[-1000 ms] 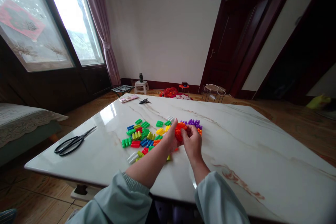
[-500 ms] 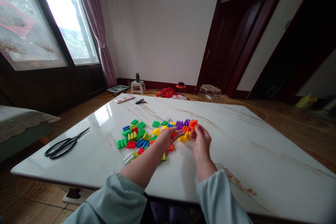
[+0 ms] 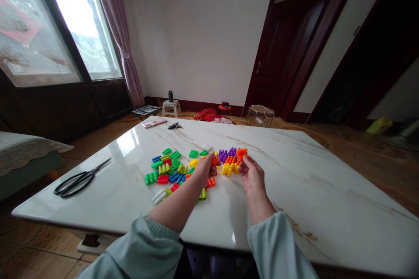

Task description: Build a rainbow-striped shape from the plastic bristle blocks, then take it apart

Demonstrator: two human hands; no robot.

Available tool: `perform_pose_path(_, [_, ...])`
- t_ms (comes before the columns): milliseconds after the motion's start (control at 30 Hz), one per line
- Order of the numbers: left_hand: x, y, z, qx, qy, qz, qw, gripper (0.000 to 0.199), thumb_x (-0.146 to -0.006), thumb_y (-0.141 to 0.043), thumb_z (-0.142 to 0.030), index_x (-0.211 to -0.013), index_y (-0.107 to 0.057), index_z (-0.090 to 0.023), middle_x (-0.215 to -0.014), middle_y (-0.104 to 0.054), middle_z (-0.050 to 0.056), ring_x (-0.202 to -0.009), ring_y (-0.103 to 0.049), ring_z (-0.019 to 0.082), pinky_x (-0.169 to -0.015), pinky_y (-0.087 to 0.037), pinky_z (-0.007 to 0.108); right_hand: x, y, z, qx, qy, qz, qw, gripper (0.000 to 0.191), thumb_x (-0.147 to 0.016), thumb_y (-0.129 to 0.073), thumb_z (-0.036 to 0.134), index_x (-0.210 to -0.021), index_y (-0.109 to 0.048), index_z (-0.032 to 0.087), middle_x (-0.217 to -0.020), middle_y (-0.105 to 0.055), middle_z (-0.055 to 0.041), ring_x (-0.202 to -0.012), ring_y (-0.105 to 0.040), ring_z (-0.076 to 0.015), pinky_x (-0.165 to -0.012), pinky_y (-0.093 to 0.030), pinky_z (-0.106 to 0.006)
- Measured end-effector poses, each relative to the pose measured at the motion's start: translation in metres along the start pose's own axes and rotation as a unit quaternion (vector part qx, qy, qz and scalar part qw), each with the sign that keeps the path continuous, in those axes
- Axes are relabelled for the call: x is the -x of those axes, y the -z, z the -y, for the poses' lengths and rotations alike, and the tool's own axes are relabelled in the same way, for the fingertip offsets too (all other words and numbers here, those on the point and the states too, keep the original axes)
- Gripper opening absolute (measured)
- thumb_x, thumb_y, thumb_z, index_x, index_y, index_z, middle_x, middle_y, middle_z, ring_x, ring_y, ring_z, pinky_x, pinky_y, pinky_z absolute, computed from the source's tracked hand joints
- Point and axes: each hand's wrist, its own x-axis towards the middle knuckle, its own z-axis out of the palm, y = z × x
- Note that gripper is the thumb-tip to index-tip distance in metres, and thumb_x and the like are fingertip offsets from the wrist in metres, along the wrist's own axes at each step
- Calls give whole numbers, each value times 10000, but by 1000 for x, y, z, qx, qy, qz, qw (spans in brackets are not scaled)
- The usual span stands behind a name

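In the head view, my right hand [image 3: 252, 175] is closed in a pinch on an orange toy block [image 3: 241, 153]. My left hand [image 3: 205, 169] has its fingers closed round another orange block [image 3: 214, 161], partly hidden by the fingers. Between the hands, on the table, lie purple blocks [image 3: 227, 154] and yellow blocks [image 3: 230, 169], with small orange ones among them. A loose pile of green, red, blue, white and yellow-green blocks [image 3: 165, 168] spreads to the left, partly behind my left forearm.
The white marble-patterned table [image 3: 294, 174] carries black-handled scissors [image 3: 78, 181] at the left. A phone [image 3: 153, 123] and a small dark tool [image 3: 175, 126] lie near the far edge. Stools [image 3: 170, 108] stand on the floor beyond.
My left hand's fingers were stretched out and are now curled round the orange block. The hands are slightly farther apart. My right hand keeps its orange block.
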Motion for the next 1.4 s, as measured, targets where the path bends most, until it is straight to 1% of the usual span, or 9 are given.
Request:
perform_pose_path(100, [0, 0, 3, 3, -14, -29, 999, 159, -828, -601, -280, -780, -531, -145, -619, -584, 9, -427, -483, 63, -429, -387, 175, -11, 12, 1, 97, 49, -7, 994, 366, -527, -767, 322, -821, -617, 164, -683, -640, 11, -568, -586, -114, -474, -478, -216])
perform_pose_path(167, [0, 0, 5, 1, -20, -30, 999, 143, -791, -646, -220, -777, -523, -150, -643, -581, 8, -504, -566, 94, -516, -479, 207, -20, 24, -1, 217, 102, -7, 971, 332, -568, -722, 351, -821, -627, 160, -718, -655, -10, -596, -604, -142, -483, -479, -238])
perform_pose_path(267, [-1, 2, 7, -14, -31, -17, 999, 149, -768, -667, -160, -769, -518, -148, -654, -583, 13, -567, -609, 112, -600, -532, 229, -31, 42, -7, 424, 172, -9, 889, 190, -605, -649, 301, -747, -642, 174, -714, -672, -28, -618, -614, -167, -511, -466, -253])
perform_pose_path(367, [-2, 4, 8, -21, -34, -17, 999, 171, -744, -698, -156, -772, -530, -141, -644, -584, 19, -581, -617, 120, -600, -540, 229, -35, 53, -13, 576, 191, 0, 795, 83, -596, -618, 206, -671, -653, 207, -689, -686, -19, -628, -616, -169, -547, -446, -251])
perform_pose_path(467, [-4, 6, 8, -27, -37, -10, 999, 196, -720, -728, -175, -763, -540, -136, -643, -599, 31, -589, -627, 132, -592, -541, 238, -38, 56, -19, 641, 182, 15, 746, 122, -581, -616, 152, -671, -662, 221, -694, -698, -10, -642, -628, -172, -561, -437, -247])
perform_pose_path(767, [-4, 10, 9, -74, -56, 8, 996, 194, -728, -729, -234, -739, -562, -136, -613, -621, 32, -565, -620, 123, -566, -524, 229, -39, 53, -25, 647, 218, 34, 730, 162, -626, -631, 135, -768, -668, 202, -774, -719, -27, -720, -660, -178, -623, -461, -251])
perform_pose_path(933, [-5, 10, 10, -72, -56, 5, 996, 251, -684, -772, -268, -755, -570, -137, -614, -621, 33, -577, -628, 136, -573, -528, 240, -29, 50, -14, 696, 186, -20, 693, 116, -639, -689, 268, -748, -660, 240, -768, -719, -20, -689, -657, -194, -506, -382, -250])
perform_pose_path(1100, [-6, 11, 9, -82, -57, -1, 995, 203, -726, -731, -247, -771, -566, -138, -626, -628, 32, -589, -631, 134, -584, -532, 241, -26, 48, -16, 712, 172, 0, 681, 165, -642, -700, 385, -734, -668, 252, -769, -723, -26, -686, -660, -203, -487, -352, -252])
perform_pose_path(1400, [-5, 10, 9, -88, -58, 8, 994, 175, -745, -708, -229, -743, -560, -135, -601, -617, 25, -542, -605, 114, -555, -512, 225, -26, 43, -18, 731, 160, 24, 663, 149, -742, -597, 312, -838, -693, 250, -897, -732, -47, -798, -663, -223, -529, -364, -261])
